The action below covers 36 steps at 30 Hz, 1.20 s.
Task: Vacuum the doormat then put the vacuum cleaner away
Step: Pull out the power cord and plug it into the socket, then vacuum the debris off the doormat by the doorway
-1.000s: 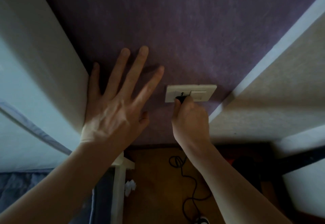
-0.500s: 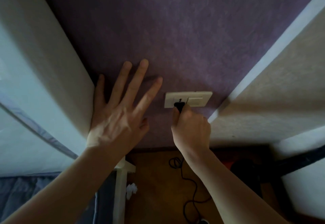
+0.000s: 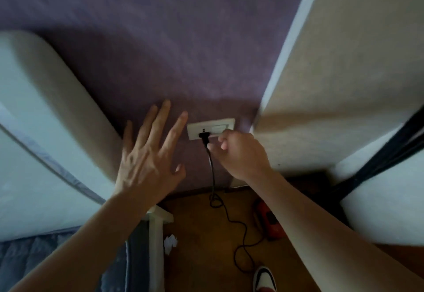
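Observation:
A black plug (image 3: 204, 135) sits in the white wall socket plate (image 3: 226, 123) on the purple wall. Its black cord (image 3: 213, 172) hangs down and snakes across the wooden floor toward the red vacuum cleaner (image 3: 269, 221), which lies low against the right wall, partly behind my right forearm. My right hand (image 3: 241, 154) is curled just right of the plug, fingertips pinching the cord right below it. My left hand (image 3: 146, 158) is flat against the wall left of the socket, fingers spread, holding nothing. No doormat is visible.
A bed with a pale mattress (image 3: 46, 135) and blue bedding fills the left side; its white post (image 3: 156, 241) stands by the wall. Crumpled paper (image 3: 171, 243) lies on the floor. A beige wall (image 3: 344, 73) closes the right. My shoe (image 3: 263, 278) is beside the cord.
My right hand has slid off the plug to its right and lower side, leaving the plug exposed in the socket. The left hand stays pressed on the wall.

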Motion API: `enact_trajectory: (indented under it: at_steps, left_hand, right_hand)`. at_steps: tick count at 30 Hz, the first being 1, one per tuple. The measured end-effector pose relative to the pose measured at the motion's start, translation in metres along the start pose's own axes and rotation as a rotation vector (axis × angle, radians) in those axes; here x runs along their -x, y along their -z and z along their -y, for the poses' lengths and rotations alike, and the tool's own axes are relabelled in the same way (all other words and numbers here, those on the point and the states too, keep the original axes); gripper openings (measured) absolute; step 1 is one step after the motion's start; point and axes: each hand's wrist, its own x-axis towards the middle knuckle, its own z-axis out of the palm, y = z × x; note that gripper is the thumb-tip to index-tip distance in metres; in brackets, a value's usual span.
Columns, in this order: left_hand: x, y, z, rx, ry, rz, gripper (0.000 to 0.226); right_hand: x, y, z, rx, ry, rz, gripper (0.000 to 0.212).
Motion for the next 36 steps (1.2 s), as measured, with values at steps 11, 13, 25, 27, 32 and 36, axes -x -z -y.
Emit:
enact_trajectory:
  at_steps: [11, 13, 25, 27, 32, 36]
  left_hand:
    - [0.013, -0.007, -0.198, 0.379, -0.265, 0.19, 0.089]
    - [0.006, -0.021, -0.237, 0.419, -0.317, 0.232, 0.081]
    - [-0.132, -0.108, -0.448, 0.844, -0.068, 0.36, 0.067]
    - [-0.146, -0.117, -0.473, 0.859, -0.032, 0.326, 0.076]
    - [-0.168, -0.133, -0.504, 0.912, 0.006, 0.234, 0.089]
    - [-0.186, -0.136, -0.51, 1.091, 0.071, 0.246, 0.068]
  right_hand:
    - [0.148, 0.069, -0.164, -0.126, -0.251, -0.273, 0.057]
    - [0.171, 0.071, -0.205, -0.174, -0.325, -0.322, 0.055]
    - [0.213, 0.097, -0.388, -0.27, -0.472, -0.48, 0.052]
    - [0.201, 0.104, -0.406, -0.282, -0.449, -0.522, 0.051]
    - [0.16, 0.115, -0.432, -0.24, -0.363, -0.573, 0.054]
    - [0.127, 0.115, -0.438, -0.265, -0.328, -0.602, 0.057]
